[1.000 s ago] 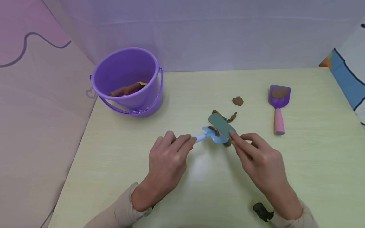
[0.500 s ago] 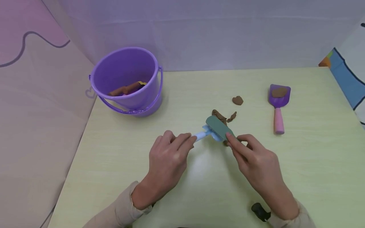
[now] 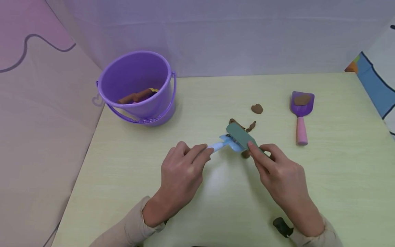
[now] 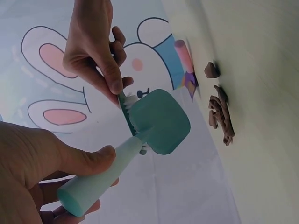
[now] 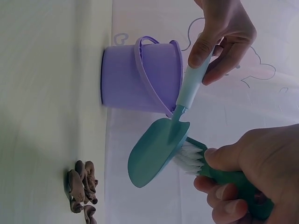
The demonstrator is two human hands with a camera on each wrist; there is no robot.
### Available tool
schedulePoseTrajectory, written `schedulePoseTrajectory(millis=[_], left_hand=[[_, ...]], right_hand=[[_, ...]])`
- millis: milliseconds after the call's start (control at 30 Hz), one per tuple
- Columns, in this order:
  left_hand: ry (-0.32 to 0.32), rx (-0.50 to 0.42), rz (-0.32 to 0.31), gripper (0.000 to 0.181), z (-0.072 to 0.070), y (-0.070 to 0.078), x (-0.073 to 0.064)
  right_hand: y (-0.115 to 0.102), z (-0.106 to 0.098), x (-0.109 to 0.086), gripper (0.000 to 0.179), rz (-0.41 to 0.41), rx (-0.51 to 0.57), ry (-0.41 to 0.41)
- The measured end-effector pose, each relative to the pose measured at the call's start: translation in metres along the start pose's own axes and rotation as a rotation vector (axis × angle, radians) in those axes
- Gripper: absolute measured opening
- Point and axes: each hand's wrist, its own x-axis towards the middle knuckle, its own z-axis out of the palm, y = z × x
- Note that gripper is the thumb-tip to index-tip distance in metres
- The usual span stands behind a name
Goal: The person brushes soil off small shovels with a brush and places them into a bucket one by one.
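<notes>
My left hand (image 3: 182, 171) grips the pale handle of a small blue toy shovel (image 3: 236, 146), which is raised over the table. In my right hand (image 3: 282, 173) is a green brush (image 3: 240, 134), its white bristles (image 5: 188, 158) facing down against the shovel's upper side. Dark brown bits show on the blade beside the brush, which hides part of it. Below both tools lie several brown clay-like pieces (image 5: 81, 184) in a loose pile. A separate flat brown lump (image 3: 257, 108) sits farther back.
At the back left stands a purple bucket (image 3: 135, 111) with brown-handled things inside. A purple scoop with a pink handle (image 3: 301, 132) lies at the right, a brown lump on it. Near my right sleeve is a black object (image 3: 282, 227). A fabric backdrop (image 3: 262, 44) rises behind the table.
The brush slid left over the shovel blade, then came back slightly right and uncovered some brown bits. The shovel tilted a little; my left hand has barely moved.
</notes>
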Motion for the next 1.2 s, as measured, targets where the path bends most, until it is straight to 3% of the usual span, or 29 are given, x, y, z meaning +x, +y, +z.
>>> schedulePoseTrajectory(millis=[300,500,900,1200], left_hand=[[0.022,-0.034,-0.007,0.008,-0.001,0.000,-0.001],[0.000,-0.044,-0.014,0.010,-0.004,0.000,0.000],[0.009,-0.044,-0.011,0.010,-0.009,-0.002,0.003],[0.015,-0.055,-0.026,0.012,-0.011,-0.004,0.003]], right_hand=[[0.002,0.000,-0.001,0.056,0.007,-0.027,0.004],[0.006,-0.001,-0.002,0.054,0.031,-0.065,-0.015],[0.014,-0.003,-0.001,0.047,0.072,-0.069,0.028],[0.018,-0.005,-0.001,0.045,0.101,-0.090,-0.006]])
